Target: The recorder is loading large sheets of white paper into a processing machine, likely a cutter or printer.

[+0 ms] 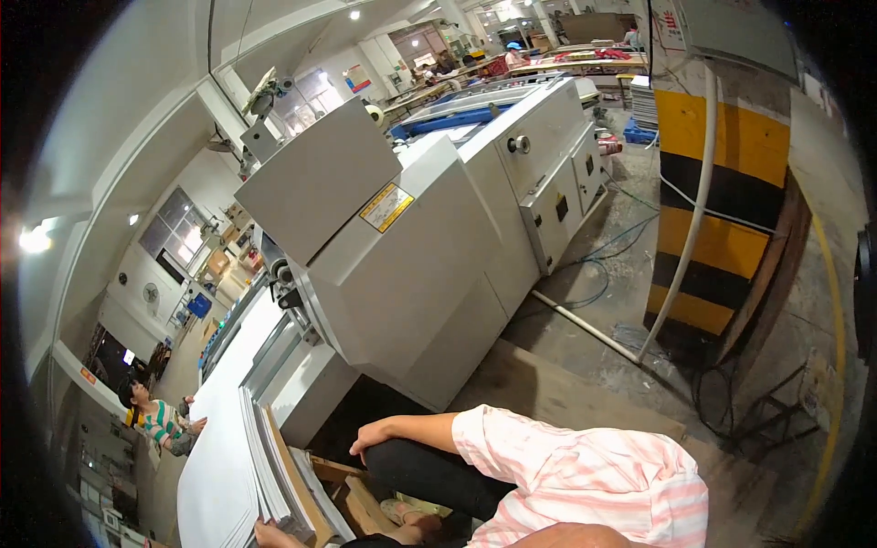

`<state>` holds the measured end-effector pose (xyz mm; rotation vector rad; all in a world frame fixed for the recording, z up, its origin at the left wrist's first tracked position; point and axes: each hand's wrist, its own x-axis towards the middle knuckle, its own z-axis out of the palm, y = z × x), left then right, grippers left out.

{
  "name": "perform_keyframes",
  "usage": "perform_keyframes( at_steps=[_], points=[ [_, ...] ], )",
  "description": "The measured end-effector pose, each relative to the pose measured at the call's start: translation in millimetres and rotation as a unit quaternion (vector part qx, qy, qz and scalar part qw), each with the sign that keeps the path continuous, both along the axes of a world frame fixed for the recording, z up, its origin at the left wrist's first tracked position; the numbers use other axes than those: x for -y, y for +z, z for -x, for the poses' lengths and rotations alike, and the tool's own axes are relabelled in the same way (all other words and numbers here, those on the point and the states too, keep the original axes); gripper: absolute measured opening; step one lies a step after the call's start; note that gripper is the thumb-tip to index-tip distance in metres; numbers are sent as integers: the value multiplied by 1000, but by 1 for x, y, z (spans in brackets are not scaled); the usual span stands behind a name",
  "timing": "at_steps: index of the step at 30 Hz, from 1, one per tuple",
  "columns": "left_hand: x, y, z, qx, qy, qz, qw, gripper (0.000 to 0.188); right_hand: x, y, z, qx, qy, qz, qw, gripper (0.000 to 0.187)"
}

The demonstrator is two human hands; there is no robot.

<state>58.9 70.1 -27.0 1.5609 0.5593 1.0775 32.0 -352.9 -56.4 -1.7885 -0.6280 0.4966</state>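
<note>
At the bottom left, my left hand [274, 535] is at the near edge of a tall stack of white paper sheets [216, 457]. Its fingertips pinch the corner of the sheets, and the lower frame edge cuts off part of the hand. A brown board [294, 479] stands along the stack's right side. My right hand [367, 437] lies draped over my black-trousered knee, fingers hanging loosely and nothing held. The right arm comes out of a pink and white striped sleeve [484, 429].
A large light-grey machine [411, 283] rises ahead. Across the stack stands a person in a striped top [166, 420], hands by the sheets. At right are a yellow and black pillar [717, 219], a pale pipe [699, 210] and cables [598, 283] on the floor.
</note>
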Motion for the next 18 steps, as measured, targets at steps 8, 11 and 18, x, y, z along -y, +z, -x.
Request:
perform_keyframes(
  at_steps=[8, 11, 18],
  points=[
    [14, 9, 10, -2, -26, -23, 999, 28, -3, 7, 4, 26, -15, -8, 1000, 41],
    [4, 9, 15, 3, -10, -12, 1000, 28, -12, 12, 7, 50, -15, -9, 999, 41],
    [21, 7, 14, 18, -41, -27, 999, 27, -12, -24, -22, 29, -22, 14, 999, 42]
  ],
)
